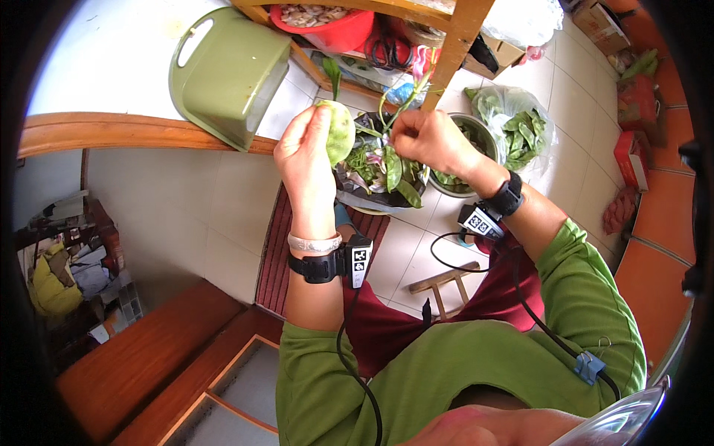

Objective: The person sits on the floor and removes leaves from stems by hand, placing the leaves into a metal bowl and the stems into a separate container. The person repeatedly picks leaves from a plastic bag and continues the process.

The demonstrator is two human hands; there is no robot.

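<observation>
My left hand (307,139) grips a flat green bean pod (340,134) between thumb and fingers, held upright. To its right, my right hand (432,139) has its fingers curled together beside green flower stems (409,103); whether anything is pinched in them is hidden. Below both hands stands a bin lined with a black plastic bag (362,198), holding green trimmings, wilted pink-and-white petals and several pods (394,169). A metal pot (491,134) with pods inside is partly covered by my right hand and forearm. Past the pot, a clear plastic bag (521,131) is filled with green pods.
An olive-green plastic bin (231,78) lies tipped at the left on a wood-edged white surface (111,83). Ahead is a wooden shelf (460,50) with a red basin (340,30). A small wooden stool (443,287) is between my legs. Cartons (638,106) line the right wall.
</observation>
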